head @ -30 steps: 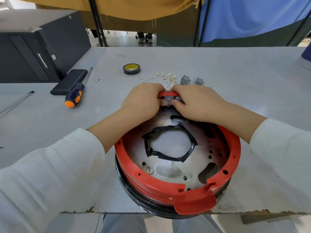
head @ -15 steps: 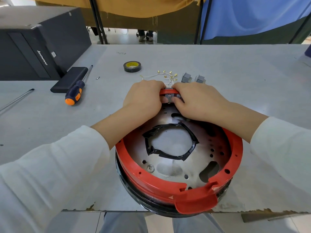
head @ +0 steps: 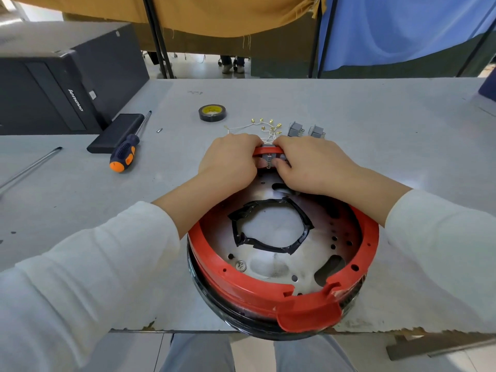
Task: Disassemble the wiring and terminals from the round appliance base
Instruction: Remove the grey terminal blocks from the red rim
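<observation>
Closest to you, the round appliance base [head: 281, 291] sits at the near edge of the grey desk [head: 375, 146], its black lower body slightly overhanging that edge. A red plastic ring [head: 236, 288] runs around its top, with a red tab at the nearest point. Inside the ring lies a bare metal plate [head: 271, 267] dotted with holes, and a rough loop of black tape [head: 300, 224] borders the opening at its centre.

Both your forearms, in white sleeves, reach across the base to its far rim. There your left hand [head: 230, 159] and right hand [head: 308, 165] meet, fingers curled over the red ring and thumbs pressing on a small grey terminal block [head: 269, 159] mounted just inside it. Exactly how the fingertips sit behind the rim is hidden.

Just beyond the base's far rim, a bundle of thin white wires with brass terminals [head: 264, 126] lies on the desk. To the right of these wires are two small grey switches [head: 306, 130]. Beyond and left of the wires sits a roll of black tape [head: 212, 113]. Further left of the base lie an orange and blue screwdriver [head: 126, 151], a flat black box [head: 115, 132], and a black computer case [head: 59, 84].
</observation>
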Tool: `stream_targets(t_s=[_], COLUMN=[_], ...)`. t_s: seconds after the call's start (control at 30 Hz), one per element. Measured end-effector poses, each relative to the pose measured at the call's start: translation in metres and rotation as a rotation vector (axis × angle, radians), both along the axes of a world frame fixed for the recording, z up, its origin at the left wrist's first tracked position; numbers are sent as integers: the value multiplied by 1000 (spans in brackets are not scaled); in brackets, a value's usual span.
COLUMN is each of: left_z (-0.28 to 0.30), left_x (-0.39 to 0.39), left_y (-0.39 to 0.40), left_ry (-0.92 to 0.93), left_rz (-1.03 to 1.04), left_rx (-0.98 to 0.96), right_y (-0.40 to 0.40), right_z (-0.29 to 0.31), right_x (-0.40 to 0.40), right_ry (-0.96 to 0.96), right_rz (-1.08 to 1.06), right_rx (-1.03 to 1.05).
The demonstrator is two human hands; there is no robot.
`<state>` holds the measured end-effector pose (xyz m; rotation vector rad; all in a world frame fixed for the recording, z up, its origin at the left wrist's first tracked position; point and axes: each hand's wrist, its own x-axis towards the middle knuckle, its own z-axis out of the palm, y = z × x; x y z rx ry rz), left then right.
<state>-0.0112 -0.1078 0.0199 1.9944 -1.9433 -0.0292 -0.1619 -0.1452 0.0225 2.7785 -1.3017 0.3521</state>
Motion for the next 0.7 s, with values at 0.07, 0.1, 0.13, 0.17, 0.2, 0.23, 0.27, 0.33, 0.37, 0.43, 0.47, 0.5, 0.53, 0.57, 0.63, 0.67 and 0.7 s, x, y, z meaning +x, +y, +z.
stream_targets(t_s=[0.07, 0.1, 0.13, 0.17, 0.2, 0.23, 0.27, 0.33, 0.37, 0.43, 0.47, 0.5, 0.53, 0.57, 0.63, 0.67, 0.7], left_z=[1, 1, 1, 1, 1, 1, 1, -1, -2, -3, -3, -3, -2, -1, 0, 0, 0], left_x=[2, 3, 4, 4, 5, 5, 5, 3, 2, 0, -1, -1, -2, -3, -4, -5, -6], left_y=[0, -1, -1, -1, -1, -1, -1, 0, 0, 0, 0, 0, 0, 0, 0, 1, 1], left_ry=[50, 66, 76, 86, 99, 112, 118, 98, 80, 52, 40, 26, 8, -10, -34, -40, -44], left_rz=[-27, -42, -55, -67, -75, -77, -75, -55, -41, -12, -3, 4, 8, 11, 17, 21, 24], left_rx=[30, 45, 55, 61, 64, 64, 57, 30, 15, -11, -22, -31, -38, -41, -43, -42, -40], right_y=[-1, -2, -2, -3, -3, -4, -4, -4, -4, -3, -3, -4, -4, -4, -5, -4, -4], right_z=[1, 1, 1, 1, 1, 1, 2, 0, -1, -3, -3, -3, -3, -3, -4, -5, -5], right_x=[-1, -2, -2, -3, -3, -3, -3, -3, -2, -1, -1, -1, 0, 0, 0, 1, 1], right_ry=[-5, -7, -7, -4, 2, 4, 1, -10, -12, -12, -11, -10, -8, -7, -7, -5, -3], right_rz=[20, 30, 37, 42, 45, 45, 45, 47, 48, 41, 34, 29, 26, 22, 19, 19, 19], right_rx=[25, 34, 38, 36, 32, 27, 25, 22, 17, 1, -9, -21, -33, -42, -51, -53, -53])
